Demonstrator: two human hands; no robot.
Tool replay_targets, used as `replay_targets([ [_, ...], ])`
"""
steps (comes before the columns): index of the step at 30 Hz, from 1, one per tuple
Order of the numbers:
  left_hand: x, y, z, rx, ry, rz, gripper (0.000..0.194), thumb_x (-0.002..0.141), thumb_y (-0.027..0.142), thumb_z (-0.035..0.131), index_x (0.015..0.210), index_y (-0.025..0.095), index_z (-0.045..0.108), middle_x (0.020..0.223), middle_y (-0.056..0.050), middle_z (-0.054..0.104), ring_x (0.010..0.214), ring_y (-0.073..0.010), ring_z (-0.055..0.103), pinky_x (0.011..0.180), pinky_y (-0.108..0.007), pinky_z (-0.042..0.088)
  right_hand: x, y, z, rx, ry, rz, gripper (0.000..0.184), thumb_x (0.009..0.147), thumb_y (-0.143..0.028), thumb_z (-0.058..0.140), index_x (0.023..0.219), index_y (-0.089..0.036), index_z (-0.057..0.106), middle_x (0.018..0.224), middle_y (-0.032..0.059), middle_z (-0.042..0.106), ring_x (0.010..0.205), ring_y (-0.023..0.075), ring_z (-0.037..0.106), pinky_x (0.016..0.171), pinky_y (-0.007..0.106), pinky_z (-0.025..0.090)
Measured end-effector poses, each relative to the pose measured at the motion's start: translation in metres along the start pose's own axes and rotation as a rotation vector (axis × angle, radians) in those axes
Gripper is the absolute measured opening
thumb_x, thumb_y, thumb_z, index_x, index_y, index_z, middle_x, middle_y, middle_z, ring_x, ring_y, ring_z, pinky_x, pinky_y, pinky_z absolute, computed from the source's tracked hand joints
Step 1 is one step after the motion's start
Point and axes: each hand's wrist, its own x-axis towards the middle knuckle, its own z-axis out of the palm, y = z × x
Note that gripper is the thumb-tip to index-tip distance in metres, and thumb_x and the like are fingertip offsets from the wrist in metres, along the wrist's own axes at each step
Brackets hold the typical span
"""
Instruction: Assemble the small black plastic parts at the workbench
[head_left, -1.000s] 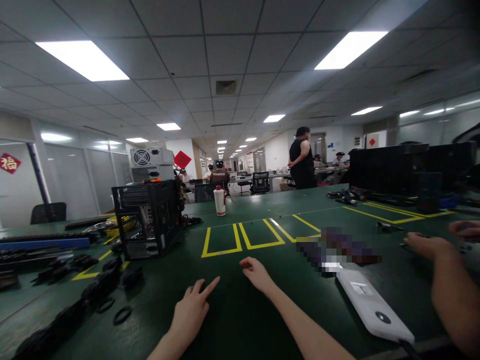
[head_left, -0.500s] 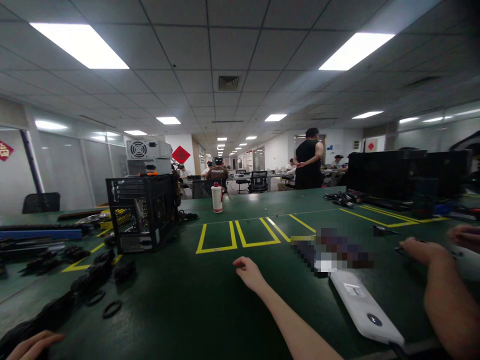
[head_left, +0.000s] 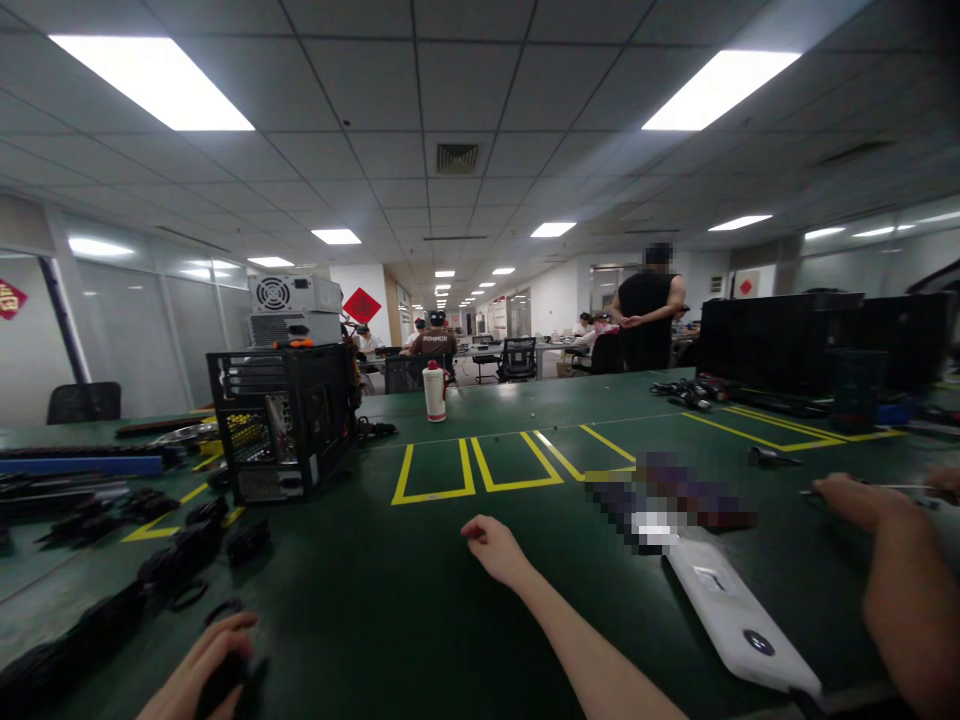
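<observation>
My left hand (head_left: 206, 665) is low at the left, its fingers curled around a dark thing that I cannot make out. Just past its fingertips a black ring (head_left: 223, 607) lies on the green table (head_left: 360, 600), partly covered by the hand. My right hand (head_left: 491, 548) rests over the middle of the table with its fingers curled in, and nothing shows in them. It is nearest to the yellow tape outlines (head_left: 435, 496) on the tabletop.
A black computer case (head_left: 285, 420) with a power supply (head_left: 292, 293) on top stands at the left, beside black cables (head_left: 97, 625). Ahead is a white cup (head_left: 435, 392). At the right lie a white power bank (head_left: 742, 610) and another person's hands (head_left: 862, 500) with a thin tool.
My left hand has come in from the lower left edge to the black ring, and its fingers have curled. My right hand has hardly moved.
</observation>
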Motion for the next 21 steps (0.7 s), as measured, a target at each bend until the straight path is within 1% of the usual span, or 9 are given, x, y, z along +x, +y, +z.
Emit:
replay_targets([
  [1, 0.008, 0.012, 0.01, -0.058, 0.026, 0.072, 0.016, 0.053, 0.046, 0.045, 0.069, 0.045, 0.047, 0.105, 0.039, 0.044, 0.107, -0.0124, 0.045, 0.092, -0.028, 0.035, -0.001, -0.001, 0.0, -0.001, -0.005, -0.003, 0.023, 0.071, -0.017, 0.047, 0.09, -0.02, 0.058, 0.099, 0.0035, 0.055, 0.09, 0.0175, 0.054, 0.079, 0.031, 0.043],
  [3, 0.025, 0.043, 0.029, -0.133, 0.058, 0.167, 0.014, 0.06, 0.041, 0.043, 0.073, 0.04, 0.045, 0.111, 0.029, 0.045, 0.106, -0.0131, 0.044, 0.09, -0.029, 0.037, -0.002, -0.002, 0.0, 0.003, -0.017, -0.009, 0.023, 0.071, -0.017, 0.046, 0.09, -0.02, 0.058, 0.098, 0.0036, 0.055, 0.089, 0.0171, 0.054, 0.078, 0.03, 0.043],
  [6, 0.051, 0.099, 0.05, -0.171, -0.007, 0.233, 0.017, 0.062, 0.03, 0.042, 0.079, 0.032, 0.045, 0.114, 0.01, 0.046, 0.11, -0.0169, 0.04, 0.094, -0.032, 0.033, -0.003, -0.005, 0.004, 0.017, -0.036, -0.046, 0.023, 0.072, -0.02, 0.047, 0.092, -0.019, 0.057, 0.097, 0.0039, 0.057, 0.087, 0.0163, 0.055, 0.075, 0.029, 0.044],
  [8, 0.066, 0.133, 0.065, -0.193, -0.052, 0.28, 0.023, 0.065, 0.024, 0.039, 0.087, 0.026, 0.045, 0.111, -0.001, 0.045, 0.106, -0.0192, 0.042, 0.092, -0.035, 0.034, -0.003, -0.007, 0.009, 0.038, -0.063, -0.104, 0.025, 0.072, -0.023, 0.047, 0.094, -0.018, 0.057, 0.096, 0.0043, 0.058, 0.086, 0.0162, 0.056, 0.075, 0.028, 0.044],
  [11, 0.084, 0.169, 0.092, -0.241, -0.038, 0.33, 0.03, 0.066, 0.016, 0.039, 0.095, 0.019, 0.045, 0.103, -0.007, 0.044, 0.099, -0.0197, 0.045, 0.088, -0.035, 0.036, -0.002, -0.009, 0.016, 0.117, -0.146, -0.207, 0.029, 0.074, -0.027, 0.046, 0.099, -0.017, 0.056, 0.098, 0.0051, 0.059, 0.089, 0.016, 0.056, 0.079, 0.028, 0.042],
  [13, 0.094, 0.183, 0.111, -0.292, -0.028, 0.342, 0.036, 0.065, 0.011, 0.041, 0.1, 0.018, 0.044, 0.104, -0.008, 0.042, 0.097, -0.0194, 0.045, 0.086, -0.035, 0.037, 0.001, -0.007, 0.017, 0.188, -0.17, -0.234, 0.031, 0.073, -0.027, 0.047, 0.102, -0.017, 0.054, 0.101, 0.0055, 0.059, 0.093, 0.0162, 0.055, 0.083, 0.029, 0.041],
  [16, 0.106, 0.193, 0.131, -0.396, 0.005, 0.335, 0.038, 0.066, 0.009, 0.044, 0.103, 0.017, 0.041, 0.105, -0.009, 0.041, 0.096, -0.0199, 0.045, 0.085, -0.037, 0.037, 0.006, -0.001, 0.012, 0.272, -0.17, -0.164, 0.034, 0.072, -0.028, 0.05, 0.103, -0.015, 0.054, 0.101, 0.0069, 0.06, 0.095, 0.018, 0.055, 0.084, 0.031, 0.04],
  [19, 0.116, 0.194, 0.137, -0.505, 0.006, 0.349, 0.044, 0.063, 0.009, 0.05, 0.105, 0.017, 0.037, 0.104, -0.009, 0.041, 0.1, -0.0211, 0.043, 0.088, -0.04, 0.034, 0.009, 0.004, 0.004, 0.326, -0.177, -0.094, 0.033, 0.07, -0.028, 0.053, 0.098, -0.012, 0.056, 0.096, 0.0075, 0.061, 0.092, 0.0191, 0.056, 0.083, 0.033, 0.041],
  [21, 0.121, 0.193, 0.136, -0.577, -0.043, 0.384, 0.051, 0.062, 0.01, 0.053, 0.109, 0.017, 0.035, 0.107, -0.009, 0.041, 0.103, -0.0216, 0.042, 0.091, -0.041, 0.032, 0.01, 0.005, 0.0, 0.359, -0.174, -0.08, 0.031, 0.069, -0.027, 0.055, 0.095, -0.013, 0.057, 0.095, 0.007, 0.061, 0.091, 0.0186, 0.056, 0.082, 0.033, 0.041],
])
